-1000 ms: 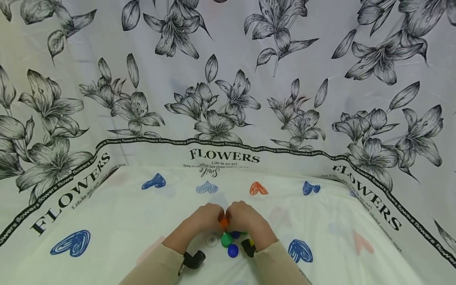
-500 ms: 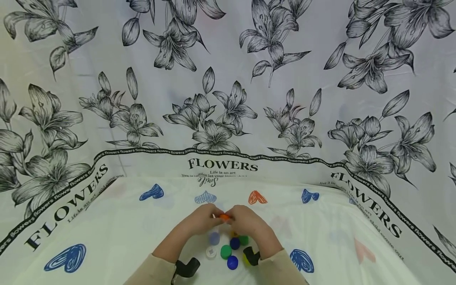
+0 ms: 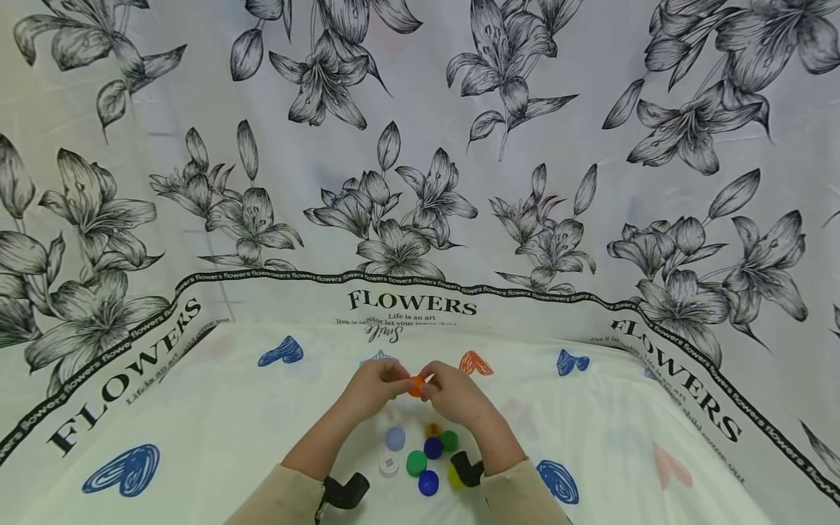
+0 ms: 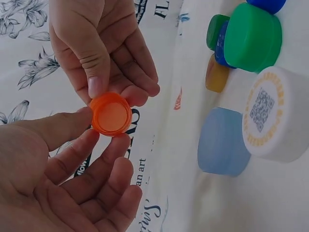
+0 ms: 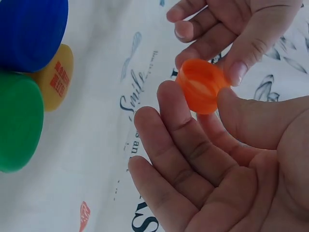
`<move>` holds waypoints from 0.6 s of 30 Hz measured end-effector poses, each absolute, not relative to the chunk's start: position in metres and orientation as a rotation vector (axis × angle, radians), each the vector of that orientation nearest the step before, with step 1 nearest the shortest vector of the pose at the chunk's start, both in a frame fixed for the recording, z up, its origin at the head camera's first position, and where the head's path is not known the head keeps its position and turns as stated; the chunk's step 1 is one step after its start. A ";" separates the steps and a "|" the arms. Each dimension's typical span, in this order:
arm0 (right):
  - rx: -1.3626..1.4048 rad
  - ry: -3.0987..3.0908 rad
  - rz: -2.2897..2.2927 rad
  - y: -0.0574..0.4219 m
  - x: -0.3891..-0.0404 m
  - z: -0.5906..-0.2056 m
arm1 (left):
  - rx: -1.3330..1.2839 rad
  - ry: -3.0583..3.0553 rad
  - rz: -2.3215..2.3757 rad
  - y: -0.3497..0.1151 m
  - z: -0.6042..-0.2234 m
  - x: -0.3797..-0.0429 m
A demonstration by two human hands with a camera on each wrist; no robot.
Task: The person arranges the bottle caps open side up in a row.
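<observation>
Both hands hold one orange bottle cap (image 3: pixel 416 386) above the cloth, beyond a group of loose caps. My left hand (image 3: pixel 372 391) pinches its left side between thumb and fingers. From the other side my right hand (image 3: pixel 457 394) pinches it too. The left wrist view looks into the hollow of the orange cap (image 4: pixel 112 114), with the remaining fingers of both hands loosely spread. Seen from the right wrist, the cap (image 5: pixel 200 87) is tilted and its open side shows. Nearest below the hands are a light blue cap (image 3: pixel 395 438) and a yellow-brown cap (image 3: pixel 433 429).
Closer to the body lie a white cap (image 3: pixel 389 464), two green caps, one of them the larger green cap (image 3: pixel 416 463), dark blue caps and a yellow cap (image 3: pixel 454 477) partly behind the right wrist's black mount (image 3: pixel 464 469). A flower-printed curtain (image 3: pixel 420 219) hangs behind.
The hands have drawn slightly apart and moved forward, away from the loose caps. The orange cap, mostly covered by the fingers before, shows more now. The light blue cap has come into view.
</observation>
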State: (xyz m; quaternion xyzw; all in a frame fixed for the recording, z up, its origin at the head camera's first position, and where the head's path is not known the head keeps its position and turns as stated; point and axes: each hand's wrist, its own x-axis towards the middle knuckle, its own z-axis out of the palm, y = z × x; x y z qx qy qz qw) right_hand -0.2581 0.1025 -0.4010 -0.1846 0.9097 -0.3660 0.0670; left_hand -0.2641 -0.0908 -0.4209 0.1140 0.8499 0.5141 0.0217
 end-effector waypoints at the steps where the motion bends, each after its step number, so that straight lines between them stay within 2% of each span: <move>1: -0.541 2.729 -1.135 0.103 -0.258 -0.401 | 0.340 2.632 1.599 -0.090 -0.421 -0.265; 18: -0.311 2.682 -1.337 0.098 -0.263 -0.404 | 0.240 2.645 1.705 -0.085 -0.428 -0.266</move>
